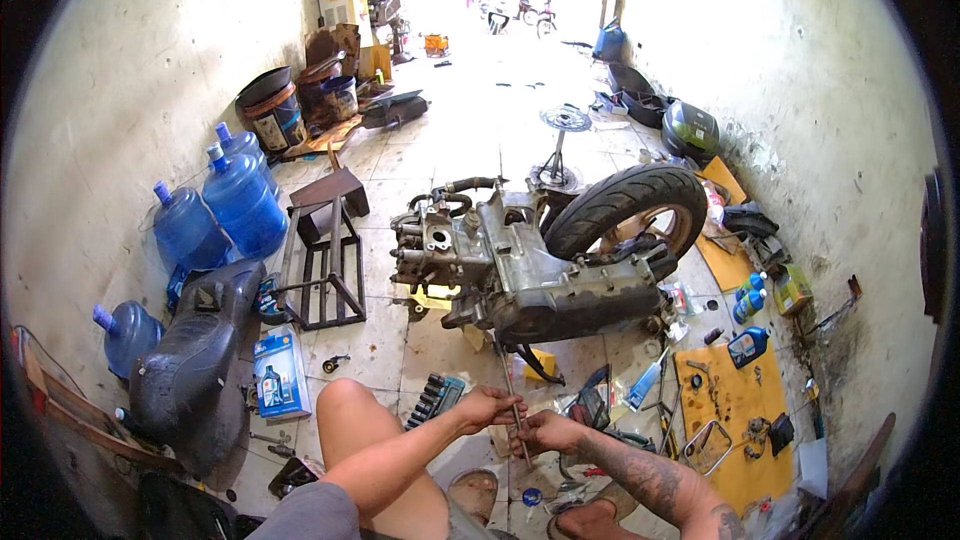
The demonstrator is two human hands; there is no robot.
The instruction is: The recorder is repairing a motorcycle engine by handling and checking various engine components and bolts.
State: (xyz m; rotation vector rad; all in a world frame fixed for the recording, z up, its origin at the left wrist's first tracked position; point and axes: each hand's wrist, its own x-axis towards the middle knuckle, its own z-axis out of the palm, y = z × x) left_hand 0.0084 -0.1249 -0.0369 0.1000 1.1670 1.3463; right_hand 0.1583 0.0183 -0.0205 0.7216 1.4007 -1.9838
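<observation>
My left hand (490, 407) and my right hand (546, 432) are closed on a long thin metal rod (508, 373), the left one a little higher along it. The rod runs up toward the underside of a scooter engine (520, 280), which lies on the tiled floor with its rear wheel (590, 202) attached; whether the rod touches the engine I cannot tell. A black stand leg (535, 365) sticks out below the engine beside the rod. A socket set (427, 400) lies left of my hands. Near my right arm are loose tools and parts on yellow cardboard (735, 460).
Blue water jugs (245, 205), a black seat (195, 370), a metal frame (320, 300) and a boxed item (280, 395) line the left. Bottles (747, 345), cardboard and a black top case (690, 132) line the right. Motorbikes (520, 15) stand in the bright doorway.
</observation>
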